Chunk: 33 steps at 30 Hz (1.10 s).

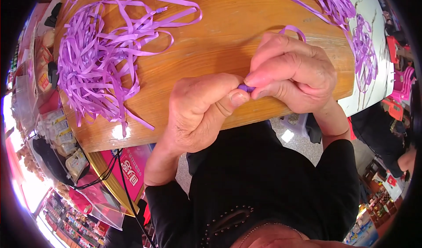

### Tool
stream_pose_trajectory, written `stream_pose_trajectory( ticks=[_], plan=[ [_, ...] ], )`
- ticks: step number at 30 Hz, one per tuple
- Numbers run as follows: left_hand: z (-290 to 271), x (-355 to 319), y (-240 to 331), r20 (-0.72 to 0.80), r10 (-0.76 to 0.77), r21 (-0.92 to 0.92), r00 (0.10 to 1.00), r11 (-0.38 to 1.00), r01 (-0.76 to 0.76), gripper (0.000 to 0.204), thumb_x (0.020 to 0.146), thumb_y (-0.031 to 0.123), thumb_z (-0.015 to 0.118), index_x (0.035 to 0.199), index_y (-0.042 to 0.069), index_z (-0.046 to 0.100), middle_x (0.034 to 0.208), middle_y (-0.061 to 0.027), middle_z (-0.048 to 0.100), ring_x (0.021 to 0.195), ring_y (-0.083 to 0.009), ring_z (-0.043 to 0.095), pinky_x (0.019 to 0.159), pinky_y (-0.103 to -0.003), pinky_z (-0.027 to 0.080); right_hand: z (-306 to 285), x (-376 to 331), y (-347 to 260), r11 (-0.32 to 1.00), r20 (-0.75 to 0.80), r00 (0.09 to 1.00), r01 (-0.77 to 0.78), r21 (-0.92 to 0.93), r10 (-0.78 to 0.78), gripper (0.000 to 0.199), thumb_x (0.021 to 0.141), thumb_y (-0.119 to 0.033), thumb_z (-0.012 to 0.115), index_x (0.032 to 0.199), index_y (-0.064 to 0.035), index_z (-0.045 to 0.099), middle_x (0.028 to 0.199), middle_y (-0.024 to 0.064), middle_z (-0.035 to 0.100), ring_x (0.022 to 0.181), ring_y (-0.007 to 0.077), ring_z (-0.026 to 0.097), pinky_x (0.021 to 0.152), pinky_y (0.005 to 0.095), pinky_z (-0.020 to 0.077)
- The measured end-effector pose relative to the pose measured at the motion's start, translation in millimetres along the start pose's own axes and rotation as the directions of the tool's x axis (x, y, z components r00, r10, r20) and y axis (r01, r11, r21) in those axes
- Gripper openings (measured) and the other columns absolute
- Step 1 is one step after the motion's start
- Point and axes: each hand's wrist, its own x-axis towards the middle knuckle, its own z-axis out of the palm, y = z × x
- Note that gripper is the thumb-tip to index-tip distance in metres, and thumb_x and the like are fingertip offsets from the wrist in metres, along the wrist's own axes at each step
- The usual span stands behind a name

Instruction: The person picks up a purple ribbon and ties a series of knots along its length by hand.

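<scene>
My left hand (200, 107) and my right hand (292, 72) meet over the near part of the wooden table. Thumb and forefinger of each are pinched on a small piece of purple ribbon (245, 88), which shows as a dark purple bit between the fingertips. A loop of lighter purple ribbon (295, 31) sticks out behind the right hand; the fingers hide how the two parts join. To the left lies a large tangled heap of purple ribbons (99, 57), with one knotted or bunched end (161, 10) on a loop reaching toward the middle.
A second bundle of purple ribbons (327, 2) lies at the far right and trails over the wooden table's (211, 32) edge onto a white marbled surface (381, 74). Black cables (118, 169) hang at the near left. Pink stools (402, 84) stand at the right. Another person in black sits at the right.
</scene>
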Motion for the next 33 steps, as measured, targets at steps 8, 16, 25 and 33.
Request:
stream_pose_trajectory(
  ticks=[8,16,25,33],
  plan=[
    [6.5,7.7,-10.9,-0.019,0.204,-0.029,0.979,0.978,-0.205,0.011,0.084,0.009,0.063,0.085,-0.002,0.06,0.067,-0.0102,0.058,0.055,-0.0226,0.056,0.051,-0.029,0.044,-1.5,-5.3,1.6,0.984,0.0,0.994,0.106,-0.141,-0.107,0.02,0.074,-0.012,0.074,0.088,-0.002,0.065,0.078,0.0064,0.058,0.062,0.017,0.051,0.053,0.0287,0.038],
    [2.4,10.9,-15.2,0.086,0.405,0.187,0.91,0.891,-0.414,0.02,0.072,0.013,0.071,0.081,0.0,0.059,0.06,-0.0057,0.052,0.045,-0.021,0.049,0.044,-0.03,0.038,4.8,-11.8,0.6,0.99,0.015,0.995,0.095,-0.101,-0.094,0.02,0.077,-0.015,0.072,0.09,-0.0034,0.062,0.075,0.0054,0.055,0.059,0.016,0.048,0.05,0.0286,0.0354],
    [3.6,6.6,-19.7,0.053,0.465,0.503,0.884,0.752,-0.426,0.025,0.064,0.014,0.074,0.08,0.002,0.058,0.059,-0.0023,0.05,0.042,-0.0179,0.044,0.04,-0.028,0.033,5.3,-12.7,1.1,0.994,0.086,0.994,-0.056,-0.099,0.065,0.019,0.081,-0.015,0.068,0.084,-0.0006,0.057,0.072,0.0069,0.054,0.057,0.0184,0.047,0.051,0.0305,0.0363],
    [7.7,7.1,-27.6,0.092,0.481,0.522,0.872,0.723,-0.453,0.022,0.066,0.012,0.071,0.082,0.003,0.058,0.06,-0.0012,0.05,0.042,-0.0157,0.044,0.04,-0.027,0.033,3.6,-18.8,4.5,0.992,0.131,0.986,-0.094,-0.089,0.105,0.019,0.083,-0.017,0.065,0.079,-0.0013,0.054,0.067,0.0065,0.05,0.056,0.019,0.046,0.049,0.0307,0.0359]
  ],
)
